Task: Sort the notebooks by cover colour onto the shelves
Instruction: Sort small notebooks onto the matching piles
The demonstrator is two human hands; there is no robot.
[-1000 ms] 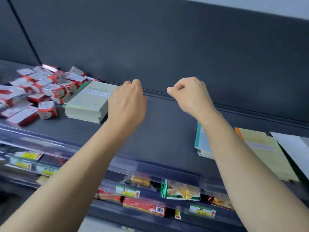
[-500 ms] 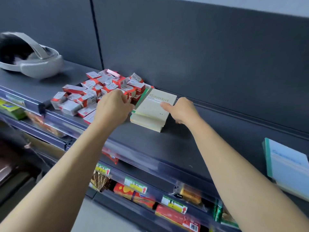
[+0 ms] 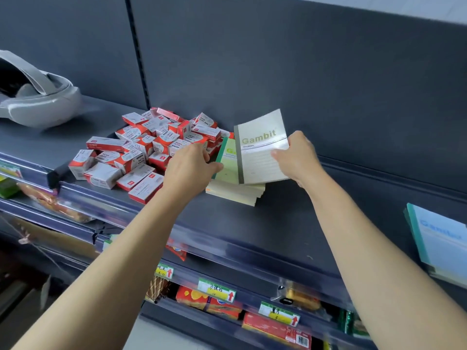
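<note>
The grey notebook is held at its right edge by the right hand, thumb on the cover and the other fingers hidden behind it. It is tilted up, with its spine low over the stack, so it appears to be peeled off the top, not slid. This grip at the free edge is probably chosen because the spine side lies close to the green notebook and gives no room for fingers.

The green notebook is exposed beneath it, on top of the stack. Its left edge is touched by the left hand, whose fingers are bent there. Whether that edge is pinched or only pressed cannot be told. The contact is judged to be a brace, so that the stack is not dragged along while the grey cover is lifted.

The stack is set on the shelf just beside a heap of red and white boxes, which leaves the right side as the open way out. A blue notebook is laid well apart at the right end of the same shelf, seemingly as the start of a separate colour group. A headset is left far off on the left. Most of the sorting is judged not yet done.
</note>
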